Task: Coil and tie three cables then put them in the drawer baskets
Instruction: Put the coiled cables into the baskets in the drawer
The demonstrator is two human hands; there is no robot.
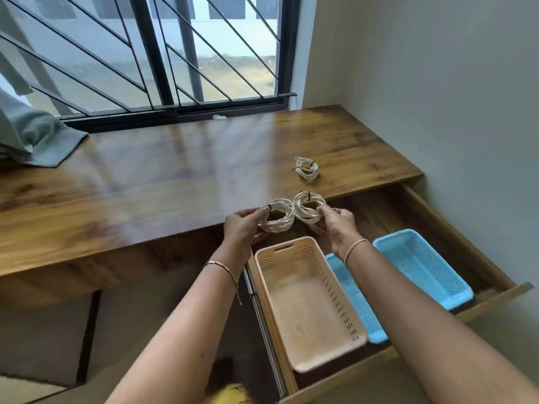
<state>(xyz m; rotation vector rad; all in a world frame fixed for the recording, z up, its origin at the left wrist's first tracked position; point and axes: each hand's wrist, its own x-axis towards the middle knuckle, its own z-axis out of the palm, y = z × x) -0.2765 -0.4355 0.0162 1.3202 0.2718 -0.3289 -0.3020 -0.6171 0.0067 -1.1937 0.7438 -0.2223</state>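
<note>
My left hand [243, 227] pinches a coiled white cable [277, 218] bound with a black tie. My right hand [338, 223] holds a second tied white coil [307, 208] right beside it; the two coils touch. Both hang above the desk's front edge and the open drawer [495, 275]. A third tied white coil [306, 168] lies on the wooden desk [175, 176] further back. Inside the drawer stand a beige basket [309, 304], with nothing in it, and two blue mesh baskets [423, 266], one partly hidden under my right forearm.
A window with black bars runs along the back of the desk. A grey-blue curtain [32, 135] drapes onto the desk's far left. A white wall [437, 112] bounds the right side. Something yellow [230, 395] shows at the bottom edge.
</note>
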